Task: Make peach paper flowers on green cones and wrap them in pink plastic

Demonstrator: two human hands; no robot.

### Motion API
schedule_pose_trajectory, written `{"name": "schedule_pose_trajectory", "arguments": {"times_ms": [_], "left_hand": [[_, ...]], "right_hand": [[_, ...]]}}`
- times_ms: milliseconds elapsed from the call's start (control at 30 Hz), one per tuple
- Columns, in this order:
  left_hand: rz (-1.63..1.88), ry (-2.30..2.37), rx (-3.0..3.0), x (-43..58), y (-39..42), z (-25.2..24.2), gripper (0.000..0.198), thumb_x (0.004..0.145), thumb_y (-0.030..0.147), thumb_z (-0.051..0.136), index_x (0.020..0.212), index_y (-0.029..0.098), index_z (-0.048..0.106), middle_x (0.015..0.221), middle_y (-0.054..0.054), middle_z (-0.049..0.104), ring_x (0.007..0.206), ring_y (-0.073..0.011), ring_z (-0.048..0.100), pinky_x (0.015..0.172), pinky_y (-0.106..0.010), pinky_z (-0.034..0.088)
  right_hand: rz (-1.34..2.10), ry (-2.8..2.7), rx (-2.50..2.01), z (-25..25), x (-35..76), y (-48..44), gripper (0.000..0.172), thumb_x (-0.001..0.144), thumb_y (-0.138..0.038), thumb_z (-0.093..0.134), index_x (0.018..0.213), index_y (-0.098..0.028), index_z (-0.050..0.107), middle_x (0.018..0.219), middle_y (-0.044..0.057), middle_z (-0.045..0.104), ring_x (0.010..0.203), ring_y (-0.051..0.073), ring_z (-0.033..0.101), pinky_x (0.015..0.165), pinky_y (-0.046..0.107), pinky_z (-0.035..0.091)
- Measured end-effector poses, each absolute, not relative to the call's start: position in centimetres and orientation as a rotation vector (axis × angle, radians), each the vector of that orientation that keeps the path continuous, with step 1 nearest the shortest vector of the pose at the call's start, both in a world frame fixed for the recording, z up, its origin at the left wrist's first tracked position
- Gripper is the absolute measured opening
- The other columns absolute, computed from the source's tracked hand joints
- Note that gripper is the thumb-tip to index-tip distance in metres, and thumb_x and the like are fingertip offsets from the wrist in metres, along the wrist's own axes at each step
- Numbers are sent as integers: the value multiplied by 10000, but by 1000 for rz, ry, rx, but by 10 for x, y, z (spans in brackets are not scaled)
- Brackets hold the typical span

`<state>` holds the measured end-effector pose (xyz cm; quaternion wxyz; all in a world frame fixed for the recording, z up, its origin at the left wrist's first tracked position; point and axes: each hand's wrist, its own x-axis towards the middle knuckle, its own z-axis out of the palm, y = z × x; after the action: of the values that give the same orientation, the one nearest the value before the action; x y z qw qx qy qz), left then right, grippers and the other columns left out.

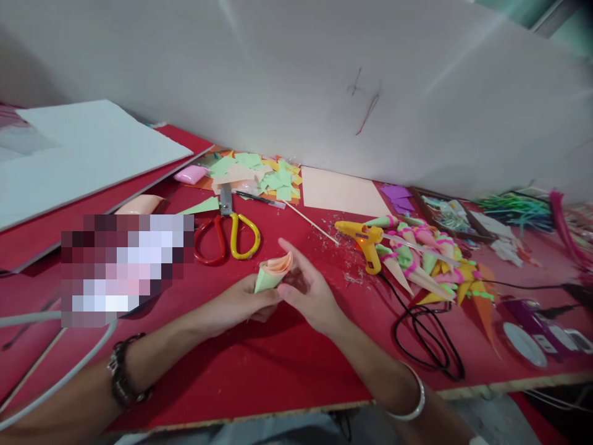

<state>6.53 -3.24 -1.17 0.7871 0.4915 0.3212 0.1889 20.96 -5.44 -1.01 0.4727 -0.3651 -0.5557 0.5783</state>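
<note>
Near the middle of the red table, my left hand (243, 303) is closed round a rolled paper piece (273, 274), pale green outside with peach layers showing at its upper end. My right hand (312, 293) is at the right side of the roll, its thumb touching or very near the paper and its fingers apart and raised. Scissors (226, 232) with one red and one yellow handle lie just beyond my left hand. A yellow glue gun (365, 241) rests to the right of my hands, beside a pile of coloured paper cones (417, 253).
Green, peach and orange paper pieces (278, 179) lie at the back, beside a peach sheet (345, 190). A black cord (417, 346) loops at the right, near a purple power strip (532, 327). White boards (92, 161) stand at the left, behind a blurred-out object (130, 266).
</note>
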Motion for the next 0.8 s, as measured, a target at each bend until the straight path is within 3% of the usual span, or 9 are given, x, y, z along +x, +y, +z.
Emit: {"name": "schedule_pose_trajectory", "arguments": {"times_ms": [133,300,433,567,667,800], "left_hand": [[335,681,1081,66,-35,-10,314,735,423,534,678,163,366,483,101,258,417,-26,192,384,-168,156],[258,615,1177,67,-38,-13,163,726,288,522,723,156,426,408,97,357,351,-36,334,344,-143,251],[306,604,1267,68,-38,-19,130,726,207,507,829,147,454,510,61,481,395,-61,458,374,-157,337],[235,608,1324,68,-38,-20,119,765,222,473,708,120,498,542,29,504,489,-76,496,476,-187,402],[257,604,1387,68,-37,-17,192,789,280,472,707,114,524,632,5,541,597,-86,504,571,-199,413],[367,629,1530,70,-37,-11,191,804,326,472,826,146,533,762,8,559,684,-98,500,610,-195,410]], "right_hand": [[1572,-1350,-863,-11,210,-53,461,696,-383,617,1111,-209,517,1036,58,607,973,187,555,878,368,422],[1600,-1348,-842,-10,206,-57,417,687,-349,626,1069,-210,536,1018,42,598,923,170,562,838,338,448],[1672,-1269,-906,-7,199,-61,322,684,-349,602,975,-224,546,881,6,583,645,121,582,569,284,531],[1661,-1184,-1048,-5,195,-63,207,676,-339,579,828,-204,541,750,1,550,511,108,527,368,233,463],[1507,-1144,-1130,-6,195,-60,139,661,-287,571,762,-204,523,733,5,550,547,118,522,403,232,443],[1339,-1074,-1138,-9,199,-56,112,634,-210,556,740,-198,523,732,3,537,669,126,527,565,243,453]]}}
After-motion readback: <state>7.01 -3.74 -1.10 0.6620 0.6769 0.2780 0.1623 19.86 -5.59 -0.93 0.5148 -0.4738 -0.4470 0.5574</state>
